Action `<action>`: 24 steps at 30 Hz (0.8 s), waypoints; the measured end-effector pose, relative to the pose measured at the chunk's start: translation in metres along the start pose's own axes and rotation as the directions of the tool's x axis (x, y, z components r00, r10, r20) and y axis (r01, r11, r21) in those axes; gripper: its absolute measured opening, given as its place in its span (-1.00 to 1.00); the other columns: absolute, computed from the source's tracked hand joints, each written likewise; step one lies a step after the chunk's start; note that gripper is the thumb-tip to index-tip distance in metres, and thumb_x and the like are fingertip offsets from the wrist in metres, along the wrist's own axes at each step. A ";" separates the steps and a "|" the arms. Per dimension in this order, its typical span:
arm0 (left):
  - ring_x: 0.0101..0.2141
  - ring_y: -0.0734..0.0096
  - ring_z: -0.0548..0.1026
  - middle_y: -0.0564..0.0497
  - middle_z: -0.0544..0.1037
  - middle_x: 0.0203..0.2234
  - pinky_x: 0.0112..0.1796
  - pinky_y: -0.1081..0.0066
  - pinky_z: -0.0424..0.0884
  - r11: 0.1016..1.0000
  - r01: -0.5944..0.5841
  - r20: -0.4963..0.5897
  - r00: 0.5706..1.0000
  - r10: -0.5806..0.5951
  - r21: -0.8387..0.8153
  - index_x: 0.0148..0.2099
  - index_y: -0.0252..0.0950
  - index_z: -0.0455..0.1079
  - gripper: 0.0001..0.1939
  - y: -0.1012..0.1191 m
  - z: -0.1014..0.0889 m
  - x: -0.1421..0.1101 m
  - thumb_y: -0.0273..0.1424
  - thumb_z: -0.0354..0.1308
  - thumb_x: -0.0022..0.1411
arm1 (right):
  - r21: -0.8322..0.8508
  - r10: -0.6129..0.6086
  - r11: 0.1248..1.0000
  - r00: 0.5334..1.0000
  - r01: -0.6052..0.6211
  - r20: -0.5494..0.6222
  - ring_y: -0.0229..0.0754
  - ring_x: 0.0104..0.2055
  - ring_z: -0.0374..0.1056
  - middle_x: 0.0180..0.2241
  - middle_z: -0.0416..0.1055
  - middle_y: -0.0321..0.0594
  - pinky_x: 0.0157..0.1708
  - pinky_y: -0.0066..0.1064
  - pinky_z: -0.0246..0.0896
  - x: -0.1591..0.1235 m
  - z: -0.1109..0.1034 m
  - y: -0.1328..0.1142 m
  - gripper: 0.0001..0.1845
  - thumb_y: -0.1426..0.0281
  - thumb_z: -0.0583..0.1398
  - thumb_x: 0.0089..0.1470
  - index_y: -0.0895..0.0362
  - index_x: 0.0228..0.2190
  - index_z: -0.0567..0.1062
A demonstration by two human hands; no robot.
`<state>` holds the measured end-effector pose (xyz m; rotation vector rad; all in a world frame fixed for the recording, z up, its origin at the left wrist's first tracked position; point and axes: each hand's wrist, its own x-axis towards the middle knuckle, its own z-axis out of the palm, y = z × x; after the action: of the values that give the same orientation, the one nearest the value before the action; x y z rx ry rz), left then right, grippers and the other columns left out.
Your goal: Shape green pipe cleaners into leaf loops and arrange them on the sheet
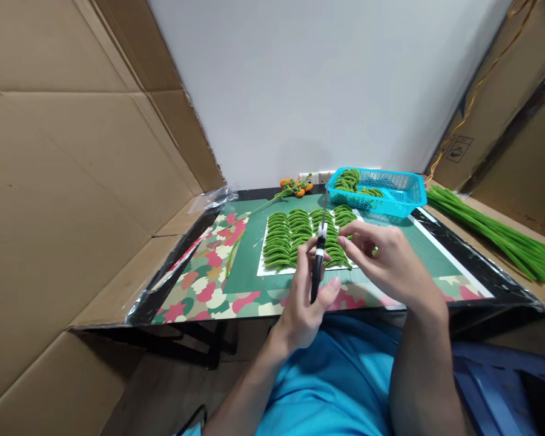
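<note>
My left hand [305,300] is closed around a black-handled tool [318,266] with a white band, held upright over the near edge of the table. My right hand [386,257] hovers just right of the tool, fingers curled and pinched on something small and green that I cannot make out. Behind both hands lies a white sheet [262,266] covered with several rows of curved green pipe-cleaner pieces [286,239].
A blue plastic basket [402,194] with more green pieces stands at the back right. A bundle of long green stems [504,236] lies on cardboard at the right. A small orange-flowered sprig [293,188] rests at the back. Cardboard walls [72,181] close in on both sides.
</note>
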<state>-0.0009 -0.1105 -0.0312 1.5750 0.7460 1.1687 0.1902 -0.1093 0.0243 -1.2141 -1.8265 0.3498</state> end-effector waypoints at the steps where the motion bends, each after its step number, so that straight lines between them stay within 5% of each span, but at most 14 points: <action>1: -0.06 0.22 0.46 -0.04 0.45 0.04 0.05 0.24 0.43 0.998 -0.006 0.028 1.000 0.004 0.059 0.41 -0.08 0.17 -0.41 0.001 0.000 0.000 -0.15 0.22 0.45 | 0.014 -0.003 1.000 1.000 0.002 0.006 -0.30 -0.55 0.19 -0.57 0.31 -0.44 -0.47 -0.42 0.02 0.000 0.001 -0.001 -0.83 0.30 0.18 0.41 0.08 -0.22 0.55; 10: 0.05 0.11 0.47 -0.12 0.45 0.14 0.16 0.15 0.37 0.977 -0.075 0.103 0.993 0.055 0.201 0.46 -0.12 0.07 -0.36 0.004 -0.003 0.003 -0.15 0.17 0.46 | 0.071 -0.023 0.997 1.000 0.022 0.010 -0.28 -0.51 0.29 -0.51 0.43 -0.40 -0.46 -0.42 0.09 0.000 0.005 0.000 -0.81 0.26 0.19 0.42 0.06 -0.07 0.57; 14: 0.15 0.02 0.47 -0.12 0.48 0.22 0.24 0.11 0.34 0.990 0.013 0.079 0.997 -0.024 0.138 0.49 -0.11 0.11 -0.33 0.001 -0.002 0.000 -0.09 0.17 0.47 | 0.085 -0.015 0.996 1.000 0.015 -0.006 -0.24 -0.47 0.38 -0.45 0.50 -0.36 -0.45 -0.41 0.17 0.000 0.005 0.000 -0.74 0.25 0.20 0.42 0.05 0.03 0.57; 21: 0.40 0.01 0.26 -0.12 0.42 0.35 0.39 0.13 0.17 1.000 0.025 -0.234 0.972 -0.026 -0.006 0.37 -0.19 0.38 -0.35 -0.019 0.001 -0.006 0.12 -0.02 0.51 | 0.090 -0.088 0.993 0.990 0.078 0.107 -0.09 -0.14 0.48 -0.12 0.56 -0.17 -0.26 -0.34 0.39 0.005 0.006 -0.004 -0.71 0.26 0.29 0.35 0.06 0.06 0.55; 24: 0.38 -0.01 0.30 -0.13 0.45 0.32 0.34 0.13 0.24 0.995 0.099 -0.428 0.901 -0.076 0.033 0.29 -0.19 0.44 -0.34 -0.020 0.001 -0.002 0.17 0.08 0.43 | 0.128 -0.061 0.991 0.983 0.039 0.174 -0.09 -0.15 0.50 -0.03 0.55 -0.13 -0.25 -0.31 0.45 0.004 0.010 -0.002 -0.51 0.32 0.34 0.29 0.05 0.21 0.44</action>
<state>0.0010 -0.1062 -0.0508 1.3231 1.1302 1.4568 0.1811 -0.1048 0.0219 -1.0784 -1.9528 0.5505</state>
